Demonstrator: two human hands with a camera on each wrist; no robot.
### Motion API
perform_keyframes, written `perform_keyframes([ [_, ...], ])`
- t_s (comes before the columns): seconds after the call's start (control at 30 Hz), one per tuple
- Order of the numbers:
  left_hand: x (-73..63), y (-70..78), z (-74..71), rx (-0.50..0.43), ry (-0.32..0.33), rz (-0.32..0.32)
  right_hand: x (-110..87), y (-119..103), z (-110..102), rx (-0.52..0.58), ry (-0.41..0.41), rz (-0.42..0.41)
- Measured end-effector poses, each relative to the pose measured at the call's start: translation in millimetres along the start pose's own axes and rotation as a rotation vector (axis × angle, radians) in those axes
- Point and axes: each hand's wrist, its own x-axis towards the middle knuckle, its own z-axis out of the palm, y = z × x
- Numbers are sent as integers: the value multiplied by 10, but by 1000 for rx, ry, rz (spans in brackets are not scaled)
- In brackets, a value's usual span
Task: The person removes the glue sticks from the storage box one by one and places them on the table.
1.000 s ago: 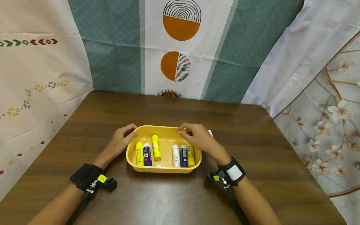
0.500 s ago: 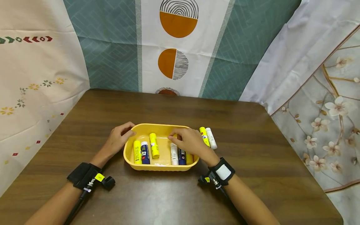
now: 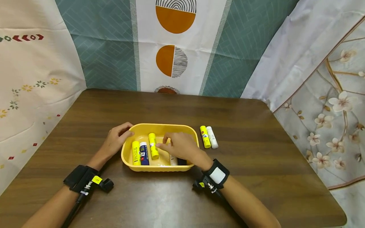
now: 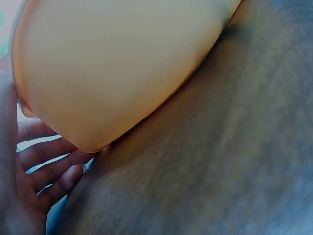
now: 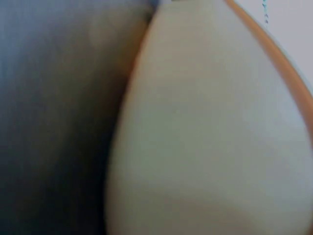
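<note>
One yellow, round-cornered plastic tray [image 3: 158,169] stands on a brown wood-grain table [image 3: 245,133]; the left hand [image 3: 114,141] rests at its left end, fingers parted and relaxed along the outer wall, probably to steady it; the right hand [image 3: 181,145] hangs over the right half, thumb and index finger apart beside a yellow cylindrical tube [image 3: 153,147] at the middle; whether they touch cannot be told. That tube lies apart from its neighbours, likely giving fingertips room; at left, a second yellow tube [image 3: 136,153] and a dark-blue, white-capped tube [image 3: 144,154] sit side by side; a whitish tube [image 3: 173,160] and a dark tube [image 3: 181,161] are partly hidden beneath the right hand; a third yellow tube [image 3: 205,137] and a plain white tube [image 3: 212,137] lie paired right of the tray. Labels carry print too small to read; no brand can be named.
</note>
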Motion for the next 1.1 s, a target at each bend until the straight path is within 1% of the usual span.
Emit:
perform_keyframes([
  [0.13, -2, -6, -9, 2, -1, 0, 6, -116, 55, 10, -9, 7],
  [0.37, 3, -9, -34, 8, -9, -8, 7, -198, 75, -71, -65, 55],
  [0.53, -3, -14, -22, 8, -11, -16, 30, -329, 24, -132, -148, 92],
  [0.63, -5, -7, -11, 13, -12, -21, 36, -416, 39, -175, -188, 81],
  [0.73, 0, 2, -3, 16, -13, -22, 32, -458, 84, -218, -170, 72],
  [0.87, 11, 4, -1, 16, -1, -15, 25, -461, 125, -256, -110, 79],
  [1.0, 1, 1, -21, 20, 12, -14, 32, -465, 144, -258, -65, 80],
  [1.1, -12, -2, -33, 22, 7, -16, 34, -472, 159, -241, -45, 89],
])
